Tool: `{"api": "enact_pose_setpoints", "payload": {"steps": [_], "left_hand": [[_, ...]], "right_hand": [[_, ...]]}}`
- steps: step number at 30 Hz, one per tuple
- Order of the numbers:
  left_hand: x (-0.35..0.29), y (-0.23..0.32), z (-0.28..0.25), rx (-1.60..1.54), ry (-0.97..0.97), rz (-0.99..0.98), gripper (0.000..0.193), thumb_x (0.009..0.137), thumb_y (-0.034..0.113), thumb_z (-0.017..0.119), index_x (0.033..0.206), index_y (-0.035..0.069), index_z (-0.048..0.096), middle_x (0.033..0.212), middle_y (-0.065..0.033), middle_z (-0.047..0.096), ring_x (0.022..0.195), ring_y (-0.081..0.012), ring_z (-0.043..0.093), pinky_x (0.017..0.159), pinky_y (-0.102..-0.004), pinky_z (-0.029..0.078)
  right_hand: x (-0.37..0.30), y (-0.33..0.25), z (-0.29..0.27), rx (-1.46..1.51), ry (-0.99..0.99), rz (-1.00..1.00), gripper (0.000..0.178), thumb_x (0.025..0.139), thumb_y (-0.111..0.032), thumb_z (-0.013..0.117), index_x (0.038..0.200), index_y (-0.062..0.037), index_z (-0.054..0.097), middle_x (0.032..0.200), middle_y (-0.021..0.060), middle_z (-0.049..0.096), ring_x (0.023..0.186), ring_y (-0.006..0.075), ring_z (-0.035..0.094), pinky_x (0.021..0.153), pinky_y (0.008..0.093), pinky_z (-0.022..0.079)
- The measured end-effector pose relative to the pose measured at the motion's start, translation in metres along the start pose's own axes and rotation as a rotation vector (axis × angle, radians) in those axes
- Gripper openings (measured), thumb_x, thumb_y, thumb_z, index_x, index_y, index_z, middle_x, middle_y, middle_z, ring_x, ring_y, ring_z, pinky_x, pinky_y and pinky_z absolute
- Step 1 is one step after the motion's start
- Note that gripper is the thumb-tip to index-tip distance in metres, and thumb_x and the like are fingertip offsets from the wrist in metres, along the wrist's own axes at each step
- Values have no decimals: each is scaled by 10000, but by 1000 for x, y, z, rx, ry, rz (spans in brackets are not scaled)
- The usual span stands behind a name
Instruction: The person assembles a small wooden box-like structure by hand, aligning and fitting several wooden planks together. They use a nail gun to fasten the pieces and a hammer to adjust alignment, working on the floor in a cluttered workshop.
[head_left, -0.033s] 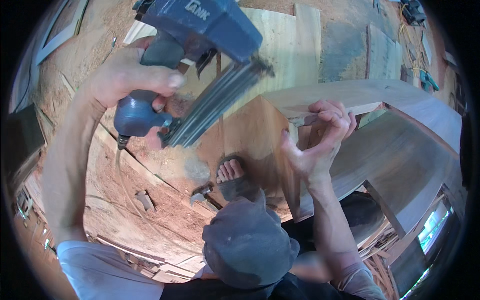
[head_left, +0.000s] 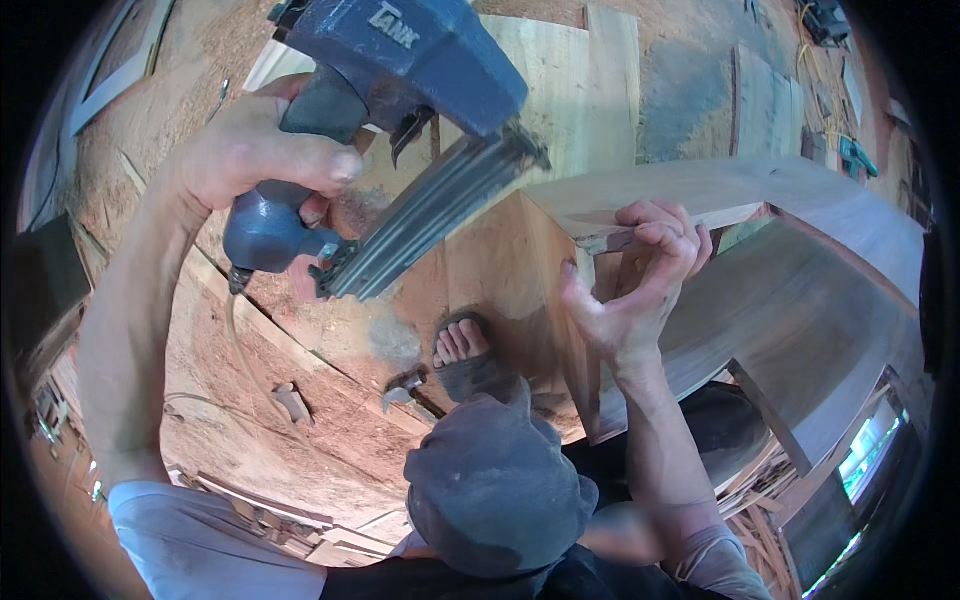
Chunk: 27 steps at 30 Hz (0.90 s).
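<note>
My left hand (head_left: 265, 150) is closed round the grip of a dark blue nail gun (head_left: 430, 60), its long magazine slanting down to the left. The tool is held up over the floor, apart from the woodwork. Its thin air hose (head_left: 232, 330) hangs from the handle end. On the right, my right hand (head_left: 640, 290) is closed on the corner of a wooden cabinet frame (head_left: 560, 260). Its fingers curl over the top rail (head_left: 725, 215), and the thumb lies at the upright board's edge. The palm hides part of that corner.
A hammer (head_left: 405, 388) lies on the dusty floor beside a sandalled foot (head_left: 465, 345). Left of it is a small wood block (head_left: 292, 402). Pale boards (head_left: 560, 80) lie beyond the nail gun. Wood offcuts (head_left: 270, 520) are piled near me. A grey cap (head_left: 500, 490) covers the lower middle.
The nail gun and my left hand have shifted very slightly. My right hand and the cabinet frame have stayed where they were.
</note>
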<state>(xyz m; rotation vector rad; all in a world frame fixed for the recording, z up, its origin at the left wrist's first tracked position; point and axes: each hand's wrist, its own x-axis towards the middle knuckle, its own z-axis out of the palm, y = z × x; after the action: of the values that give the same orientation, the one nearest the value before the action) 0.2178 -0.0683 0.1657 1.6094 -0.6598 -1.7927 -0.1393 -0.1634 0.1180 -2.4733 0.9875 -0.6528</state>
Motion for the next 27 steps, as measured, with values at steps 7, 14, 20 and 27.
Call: {"api": "enact_pose_setpoints", "payload": {"steps": [7,14,20,27], "left_hand": [[37,25,-13,-4,-166,-147,730,664,383,901,1161,-69,615,714,-99,645,524,-167,631,480,-284,541],[56,46,-6,31,-279,-253,854,608,368,935,1227,-115,600,703,-116,660,491,-179,632,444,-281,537],[62,49,-6,38,-279,-283,861,577,387,949,1188,-122,619,679,-116,654,498,-187,639,440,-301,534],[42,22,-16,-31,-209,-271,948,574,438,964,1236,-128,588,700,-141,669,530,-212,671,456,-319,552]], "right_hand": [[-2,-1,-4,-27,-45,25,692,615,-243,819,1160,-145,405,1137,57,610,1219,295,540,1137,550,202],[-1,-4,-6,9,-74,70,709,610,-240,841,1145,-162,382,1097,72,611,1212,309,539,1170,534,153],[-1,-6,-9,-9,-100,96,696,625,-277,833,1140,-170,378,1097,73,613,1220,315,537,1175,531,157],[-1,-7,-11,-10,-125,103,687,636,-285,830,1138,-180,372,1115,77,616,1243,322,523,1184,546,147]]}}
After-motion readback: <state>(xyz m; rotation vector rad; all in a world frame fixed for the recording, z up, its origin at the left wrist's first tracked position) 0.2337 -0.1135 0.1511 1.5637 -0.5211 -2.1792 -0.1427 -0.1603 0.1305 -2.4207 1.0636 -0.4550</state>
